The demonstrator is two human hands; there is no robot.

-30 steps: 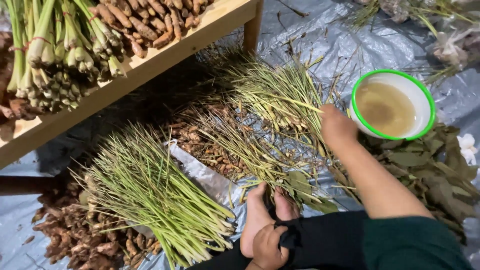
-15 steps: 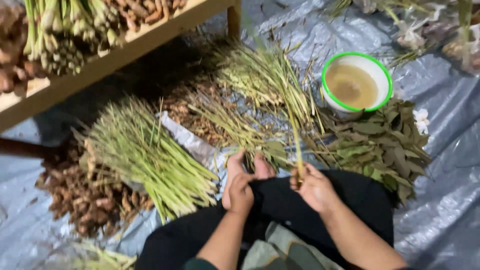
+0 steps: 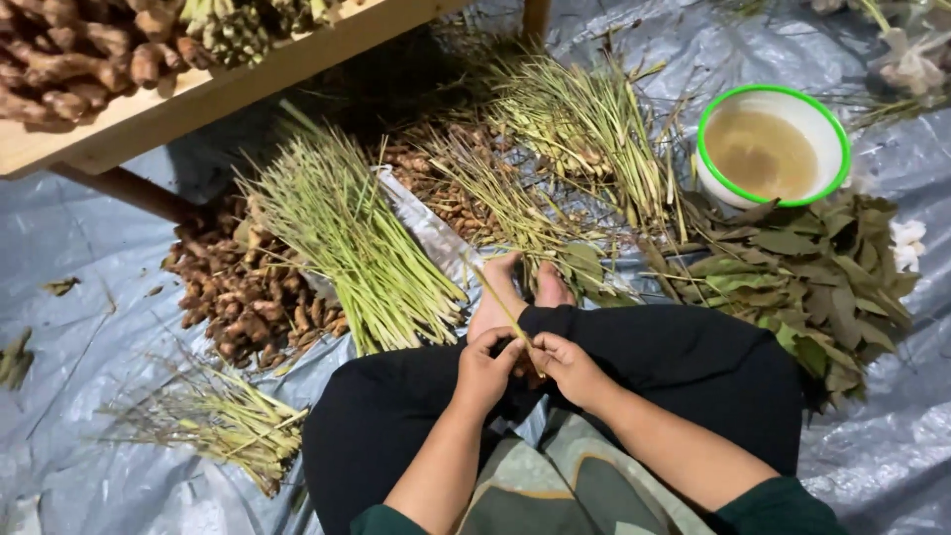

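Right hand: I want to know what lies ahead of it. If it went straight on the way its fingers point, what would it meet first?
The right hand points left, so it would first meet the left hand, which shares its grip on the lemongrass stalk.

glossy crinkled plastic sheet [image 3: 99,248], rough wooden shelf [image 3: 198,104], glossy plastic bowl [image 3: 827,114].

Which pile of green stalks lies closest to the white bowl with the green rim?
The pile of thin green stalks at the top, just left of the white bowl with the green rim. The other stalk piles lie further left.
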